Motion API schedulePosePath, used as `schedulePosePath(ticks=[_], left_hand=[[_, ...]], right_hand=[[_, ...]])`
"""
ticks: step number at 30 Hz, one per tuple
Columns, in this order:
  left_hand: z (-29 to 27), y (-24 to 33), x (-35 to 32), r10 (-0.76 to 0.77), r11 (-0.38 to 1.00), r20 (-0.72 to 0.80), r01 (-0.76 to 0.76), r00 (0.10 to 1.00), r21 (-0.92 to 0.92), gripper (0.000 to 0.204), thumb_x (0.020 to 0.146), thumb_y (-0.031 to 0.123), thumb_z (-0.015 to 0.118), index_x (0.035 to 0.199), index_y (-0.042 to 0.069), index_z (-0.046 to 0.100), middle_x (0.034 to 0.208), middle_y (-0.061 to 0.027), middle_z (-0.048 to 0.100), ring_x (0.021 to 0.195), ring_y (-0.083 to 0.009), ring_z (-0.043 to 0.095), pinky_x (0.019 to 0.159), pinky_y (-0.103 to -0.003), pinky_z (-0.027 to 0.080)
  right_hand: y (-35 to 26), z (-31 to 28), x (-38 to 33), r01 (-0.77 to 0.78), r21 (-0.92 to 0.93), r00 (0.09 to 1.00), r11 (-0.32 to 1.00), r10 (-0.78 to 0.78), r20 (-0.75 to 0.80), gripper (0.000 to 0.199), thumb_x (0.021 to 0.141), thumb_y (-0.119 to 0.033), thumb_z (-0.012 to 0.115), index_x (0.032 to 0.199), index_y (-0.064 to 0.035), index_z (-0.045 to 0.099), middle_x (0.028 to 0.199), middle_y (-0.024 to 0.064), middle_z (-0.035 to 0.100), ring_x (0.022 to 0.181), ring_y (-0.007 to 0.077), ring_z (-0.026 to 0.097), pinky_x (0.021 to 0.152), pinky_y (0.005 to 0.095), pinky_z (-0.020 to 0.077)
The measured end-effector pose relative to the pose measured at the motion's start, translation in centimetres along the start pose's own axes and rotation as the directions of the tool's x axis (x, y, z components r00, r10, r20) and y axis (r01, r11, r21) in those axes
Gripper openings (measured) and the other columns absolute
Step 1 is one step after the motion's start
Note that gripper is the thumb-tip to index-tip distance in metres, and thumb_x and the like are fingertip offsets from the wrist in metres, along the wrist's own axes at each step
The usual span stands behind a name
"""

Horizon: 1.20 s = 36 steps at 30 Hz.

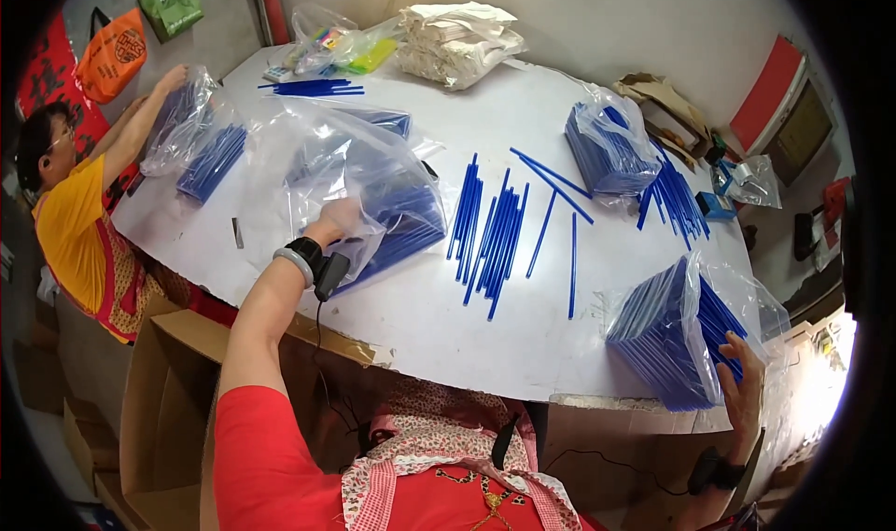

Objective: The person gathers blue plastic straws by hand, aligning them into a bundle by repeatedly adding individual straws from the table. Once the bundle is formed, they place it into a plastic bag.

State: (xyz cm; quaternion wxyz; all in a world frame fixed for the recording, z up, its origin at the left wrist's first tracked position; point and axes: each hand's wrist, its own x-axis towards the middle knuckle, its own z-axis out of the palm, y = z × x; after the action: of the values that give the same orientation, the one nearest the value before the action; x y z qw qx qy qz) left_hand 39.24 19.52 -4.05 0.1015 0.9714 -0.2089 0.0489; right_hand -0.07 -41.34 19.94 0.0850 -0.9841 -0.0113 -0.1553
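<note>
On the left side of the table, my left hand [341,219] is closed on the film of a large clear plastic bag [322,148]. Long blue sticks [401,228] lie in a thick bundle under and beside that film. At the table's right front edge, my right hand [742,377] has its fingers apart against the ends of blue sticks in another clear bag [686,335]. Those sticks form a dense, tilted stack. Between my hands, loose blue sticks [499,242] are spread on the white table [420,316].
Another person [79,195] handles a bag of blue sticks [213,162] at the left. A bagged bundle [597,153] lies at the right rear, loose sticks [674,195] beside it. A white stack [457,41] stands at the back. A cardboard box [173,391] sits below the table's left front edge.
</note>
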Motion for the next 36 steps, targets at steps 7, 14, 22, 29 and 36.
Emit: schedulePosePath(ticks=[7, 14, 22, 29, 36], left_hand=[[-12.2, 4.3, 0.6, -0.215, 0.976, -0.149, 0.217, 0.965, -0.005, 0.045, 0.062, 0.012, 0.073, 0.105, 0.003, 0.062, 0.087, -0.0183, 0.067, 0.083, -0.0346, 0.064, 0.074, -0.042, 0.051], [-19.7, 4.4, 0.2, -0.299, 0.783, 0.268, 0.396, 0.916, -0.480, 0.045, 0.059, 0.009, 0.066, 0.101, -0.005, 0.060, 0.079, -0.0069, 0.061, 0.071, -0.0180, 0.056, 0.069, -0.032, 0.047], [-27.7, 11.6, -1.8, -0.285, 0.941, -0.810, 0.312, 0.512, -0.134, 0.044, 0.075, 0.020, 0.071, 0.112, 0.002, 0.057, 0.088, -0.0179, 0.066, 0.076, -0.0303, 0.064, 0.071, -0.037, 0.048], [-24.8, 25.8, -8.9, -0.130, 0.296, -0.384, -0.334, 0.914, -0.895, 0.035, 0.076, 0.009, 0.072, 0.108, 0.000, 0.060, 0.084, -0.0045, 0.066, 0.075, -0.0115, 0.063, 0.071, -0.025, 0.050], [-4.9, 34.0, -17.2, 0.380, -0.219, 0.600, 0.699, 0.704, -0.681, 0.047, 0.079, 0.005, 0.070, 0.121, 0.000, 0.050, 0.096, -0.0099, 0.066, 0.088, -0.0203, 0.066, 0.083, -0.035, 0.053]], right_hand=[[-2.8, 0.2, 0.1, 0.068, 0.001, 0.998, 0.998, -0.068, -0.018, 0.055, 0.080, 0.004, 0.065, 0.131, -0.0099, 0.051, 0.107, 0.0093, 0.064, 0.100, 0.0226, 0.060, 0.094, 0.0354, 0.0423], [-5.7, 1.4, 0.6, 0.102, 0.151, 0.992, 0.983, -0.112, 0.062, 0.051, 0.074, 0.003, 0.068, 0.123, -0.0050, 0.057, 0.100, 0.0114, 0.067, 0.095, 0.0283, 0.063, 0.087, 0.0370, 0.0463], [-7.8, 3.0, 0.5, 0.186, 0.244, 0.971, 0.952, -0.215, 0.099, 0.047, 0.072, 0.002, 0.068, 0.118, -0.0020, 0.058, 0.099, 0.0125, 0.068, 0.092, 0.0310, 0.064, 0.083, 0.0372, 0.0486], [-10.3, 9.1, -0.2, -0.189, 0.777, 0.957, 0.600, -0.066, 0.284, 0.061, 0.077, -0.013, 0.070, 0.133, -0.0027, 0.047, 0.107, 0.0137, 0.068, 0.098, 0.0257, 0.065, 0.087, 0.0393, 0.0482], [-15.4, 25.5, -0.1, -0.649, 0.507, 0.759, -0.567, -0.452, 0.468, 0.068, 0.090, -0.044, 0.056, 0.139, -0.0004, 0.039, 0.131, 0.0191, 0.053, 0.121, 0.0273, 0.052, 0.102, 0.0401, 0.0412]])
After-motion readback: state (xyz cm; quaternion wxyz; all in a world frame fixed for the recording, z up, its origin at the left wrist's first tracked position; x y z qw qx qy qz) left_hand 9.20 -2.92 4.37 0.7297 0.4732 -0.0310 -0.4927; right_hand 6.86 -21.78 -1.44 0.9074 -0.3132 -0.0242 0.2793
